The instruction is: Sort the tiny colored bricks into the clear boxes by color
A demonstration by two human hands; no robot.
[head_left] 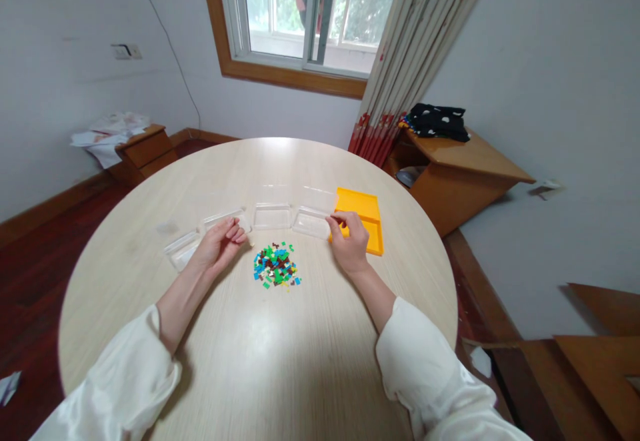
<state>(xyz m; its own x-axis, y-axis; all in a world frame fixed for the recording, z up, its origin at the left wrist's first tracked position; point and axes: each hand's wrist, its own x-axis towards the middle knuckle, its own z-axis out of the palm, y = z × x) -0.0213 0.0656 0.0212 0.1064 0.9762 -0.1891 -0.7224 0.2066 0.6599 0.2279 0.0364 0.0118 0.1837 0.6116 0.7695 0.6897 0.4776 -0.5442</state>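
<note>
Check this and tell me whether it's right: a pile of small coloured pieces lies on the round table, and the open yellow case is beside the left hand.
Wrong on one point: the head view shows the open yellow case beside the right hand. The pile of small coloured pieces does lie on the round table.

A room in a home, with a floral curtain [400, 61], wooden nightstand [147, 151] and round table [280, 367]
</note>
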